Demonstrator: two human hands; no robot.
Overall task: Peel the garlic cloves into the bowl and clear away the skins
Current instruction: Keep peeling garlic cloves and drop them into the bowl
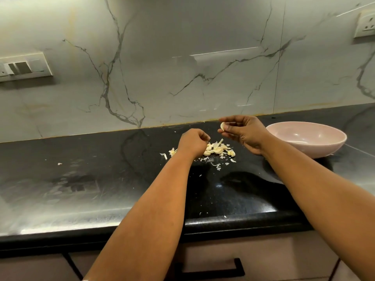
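My right hand [244, 132] pinches a pale, curved garlic clove [222, 126] above the glossy black stone bench [101, 179], near the shallow pink ceramic bowl [306, 138]. My left hand [192, 144], fingers curled, reaches into the heap of unpeeled cloves and papery white skins [218, 149]; whether it grips anything I cannot tell. I judge it best to strip the clove fully over the heap, then drop it in the bowl. No legible writing appears.

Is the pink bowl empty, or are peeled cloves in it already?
Appears empty: the pink bowl shows only bare, glossy inside; its near wall hides the very bottom.
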